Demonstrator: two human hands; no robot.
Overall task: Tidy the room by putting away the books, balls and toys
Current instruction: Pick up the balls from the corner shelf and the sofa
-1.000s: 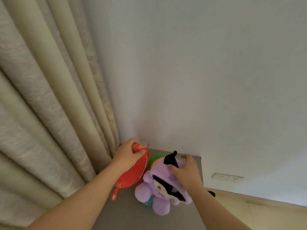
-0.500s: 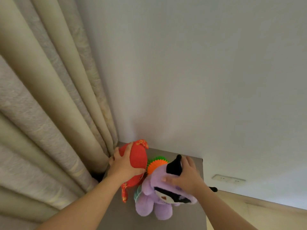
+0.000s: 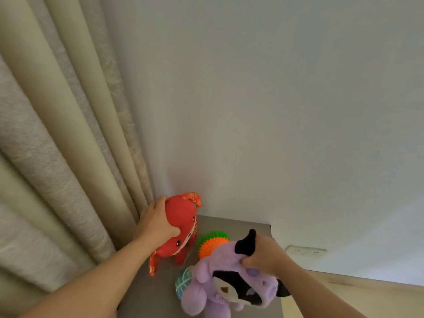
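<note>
Red plush (image 3: 183, 216): your left hand (image 3: 156, 223) gripped its back, propping it upright in the grey top's (image 3: 241, 222) back corner.
Purple plush (image 3: 199, 294): your right hand (image 3: 263, 254) pinched its hood, steadying it near the front.
Spiky ball (image 3: 212, 243): sat between both, probably so it couldn't roll.

I see a grey bench (image 3: 231, 224) set in a corner, its far edge against the wall (image 3: 263, 111) and its left side by the curtain (image 3: 68, 157). At the back left a red plush (image 3: 183, 220) stands upright, legs down on the top. Just right of it sits a spiky ball (image 3: 212, 243), orange and green. A teal ball (image 3: 184, 280) lies nearer me, touching a purple plush (image 3: 221, 260) at the front; I cannot tell whether that plush rests fully on the top.
</note>
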